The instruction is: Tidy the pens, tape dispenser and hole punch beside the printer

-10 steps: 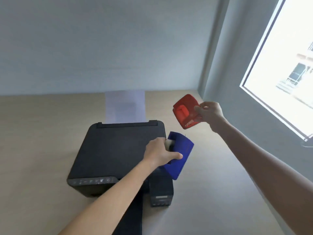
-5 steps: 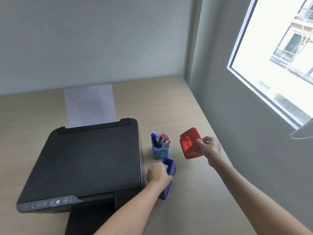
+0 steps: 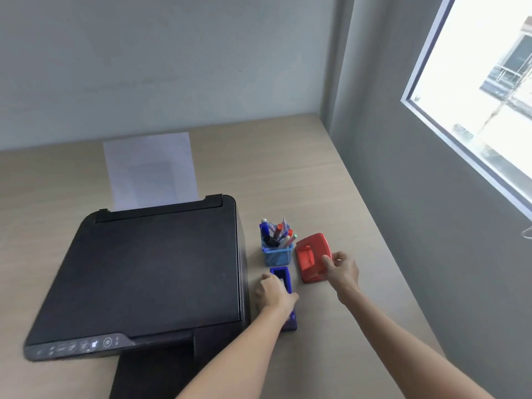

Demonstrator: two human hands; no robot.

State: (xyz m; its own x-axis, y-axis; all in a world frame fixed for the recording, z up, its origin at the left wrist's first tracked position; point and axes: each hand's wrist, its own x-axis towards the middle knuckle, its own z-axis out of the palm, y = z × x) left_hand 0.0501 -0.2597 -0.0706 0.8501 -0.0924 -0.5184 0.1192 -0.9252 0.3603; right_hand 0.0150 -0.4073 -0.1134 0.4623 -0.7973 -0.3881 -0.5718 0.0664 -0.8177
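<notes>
A black printer [image 3: 149, 272] sits on the wooden desk [image 3: 288, 174]. Just to its right stands a blue mesh pen holder [image 3: 277, 254] with several pens [image 3: 280, 233] in it. In front of the holder lies a dark blue tape dispenser [image 3: 283, 276], resting on the desk, with my left hand [image 3: 275, 292] gripping it from the left. A red hole punch [image 3: 312, 256] rests on the desk to the right of the pen holder, and my right hand [image 3: 342, 269] holds its right side.
White paper [image 3: 149, 168] stands up from the printer's rear feed. The printer's output tray [image 3: 152, 370] juts toward me. A grey wall [image 3: 417, 226] with a bright window [image 3: 489, 96] borders the desk on the right.
Both hands came down from above the printer. The tape dispenser and the hole punch now rest on the desk beside the pen holder. The view has shifted left and back.
</notes>
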